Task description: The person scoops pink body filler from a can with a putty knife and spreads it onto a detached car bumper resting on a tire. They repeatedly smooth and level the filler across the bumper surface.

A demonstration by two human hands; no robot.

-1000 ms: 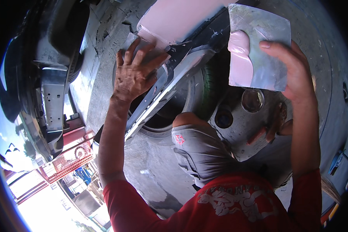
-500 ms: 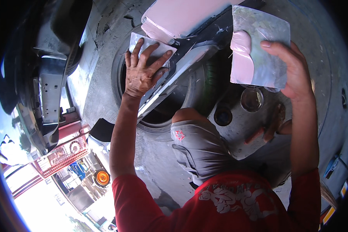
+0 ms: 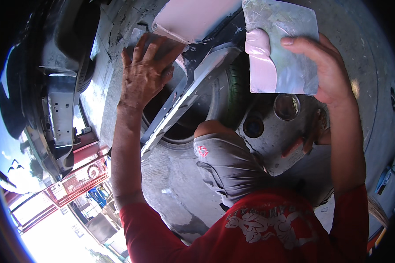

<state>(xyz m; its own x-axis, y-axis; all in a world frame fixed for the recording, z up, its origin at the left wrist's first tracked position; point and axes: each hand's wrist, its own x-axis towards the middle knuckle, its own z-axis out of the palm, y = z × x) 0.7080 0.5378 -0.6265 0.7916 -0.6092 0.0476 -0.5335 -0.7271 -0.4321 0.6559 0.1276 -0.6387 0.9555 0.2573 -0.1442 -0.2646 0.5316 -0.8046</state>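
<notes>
My left hand (image 3: pixel 142 81) presses its spread fingers over a thin flat spreader (image 3: pixel 137 33), which they largely cover. It lies at the lower left corner of a panel coated in pink filler (image 3: pixel 197 17). Under that panel runs a dark painted edge (image 3: pixel 219 28), with a pale narrow rail (image 3: pixel 180 101) slanting below. My right hand (image 3: pixel 327 72) grips a squarish mixing plate (image 3: pixel 296 26) by its right side, thumb on top. A thick mound of pink filler paste (image 3: pixel 262 57) sits along the plate's left edge.
A tyre (image 3: pixel 235 96) lies beneath the panel on the concrete floor (image 3: pixel 162 175). Close to my knee are a round clear container (image 3: pixel 287 107) and a dark round one (image 3: pixel 253 126). A vehicle's bumper (image 3: pixel 59 109) stands at the left, before a red gate (image 3: pixel 81 186).
My left hand has slid left and slightly down with the spreader, to the panel's corner. The mixing plate in my right hand has shifted left and a little up in the picture.
</notes>
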